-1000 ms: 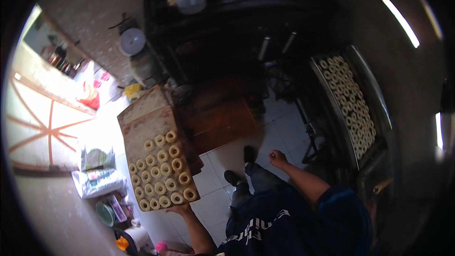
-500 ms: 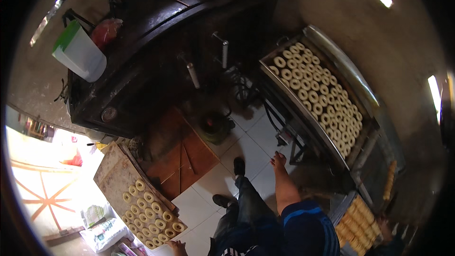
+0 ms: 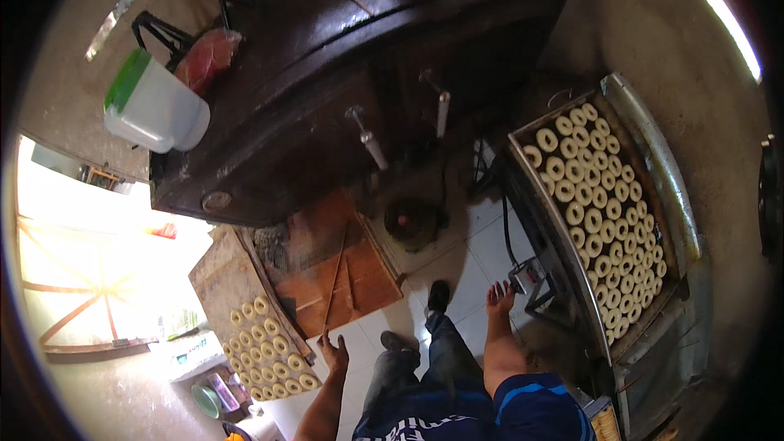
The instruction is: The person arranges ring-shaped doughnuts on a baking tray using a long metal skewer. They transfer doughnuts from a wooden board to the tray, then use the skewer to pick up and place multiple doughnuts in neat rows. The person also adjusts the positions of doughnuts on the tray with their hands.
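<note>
My left hand (image 3: 333, 351) is in front of me with its fingers apart, holding nothing. In the picture it overlaps the near end of a thin stick (image 3: 336, 278) lying on a reddish-brown wooden board (image 3: 302, 310); I see no grip on it. Just left of that hand, pale dough rings (image 3: 270, 350) lie in rows on a flat tray (image 3: 216, 265). My right hand (image 3: 500, 298) hangs empty, fingers spread, beside a small grey box (image 3: 528, 274) below the fryer. To the right, many ring doughnuts (image 3: 599, 220) fill the long metal fryer (image 3: 559, 239).
A large dark metal cabinet (image 3: 327, 98) with two handles spans the far side. On it stand a white tub with a green lid (image 3: 155, 106) and a red bag (image 3: 208, 61). A round dark object (image 3: 408, 222) sits on the tiled floor ahead. White sacks (image 3: 184, 351) lie at left.
My left hand has risen further into view from the lower edge. The view has shifted, moving the fryer right; the rack of golden pastries at lower right is mostly out of view.
</note>
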A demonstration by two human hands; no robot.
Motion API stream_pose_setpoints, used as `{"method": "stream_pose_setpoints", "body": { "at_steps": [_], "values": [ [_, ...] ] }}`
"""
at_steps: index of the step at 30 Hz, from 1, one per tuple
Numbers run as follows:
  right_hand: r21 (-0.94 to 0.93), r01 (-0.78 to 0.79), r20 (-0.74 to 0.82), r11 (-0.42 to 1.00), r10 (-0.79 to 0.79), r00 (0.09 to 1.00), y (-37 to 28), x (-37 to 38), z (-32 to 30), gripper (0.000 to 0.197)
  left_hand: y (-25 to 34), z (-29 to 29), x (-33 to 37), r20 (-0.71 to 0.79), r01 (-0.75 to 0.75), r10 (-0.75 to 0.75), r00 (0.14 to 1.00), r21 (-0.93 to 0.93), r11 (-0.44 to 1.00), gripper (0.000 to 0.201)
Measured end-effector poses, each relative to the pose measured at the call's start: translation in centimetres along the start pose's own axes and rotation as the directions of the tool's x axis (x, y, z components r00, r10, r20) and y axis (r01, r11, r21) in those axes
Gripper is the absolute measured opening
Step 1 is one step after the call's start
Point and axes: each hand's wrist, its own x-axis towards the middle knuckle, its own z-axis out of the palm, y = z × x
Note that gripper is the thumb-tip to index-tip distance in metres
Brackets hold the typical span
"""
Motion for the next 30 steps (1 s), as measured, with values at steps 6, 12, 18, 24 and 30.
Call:
{"method": "stream_pose_setpoints", "body": {
  "at_steps": [6,12,18,24,30],
  "values": [
    [0.284,-0.088,0.135,0.955,0.051,0.990,0.8,-1.1,0.7,0.063,8.4,4.7,7.7,-0.013,0.019,-0.018,1.000,0.158,0.987,0.086],
    [-0.393,-0.056,0.293,0.918,0.182,0.939,5.4,-0.3,-5.4,0.044,21.6,7.3,12.5,0.105,-0.255,0.244,0.964,0.110,0.961,0.081],
    [-0.946,0.251,0.310,0.206,0.343,0.887,9.1,-10.3,-2.7,0.051,24.2,5.7,14.4,0.197,-0.339,0.315,0.928,0.100,0.936,0.075],
    [-0.905,0.417,0.425,0.079,0.134,0.895,7.2,-10.0,12.9,0.050,27.5,5.7,15.4,0.259,-0.420,0.391,0.883,0.063,0.906,0.070],
    [-0.828,0.555,0.553,0.080,-0.045,0.832,5.3,-7.7,27.0,0.048,29.1,6.7,15.6,0.285,-0.441,0.407,0.868,0.063,0.895,0.065]
  ]
}}
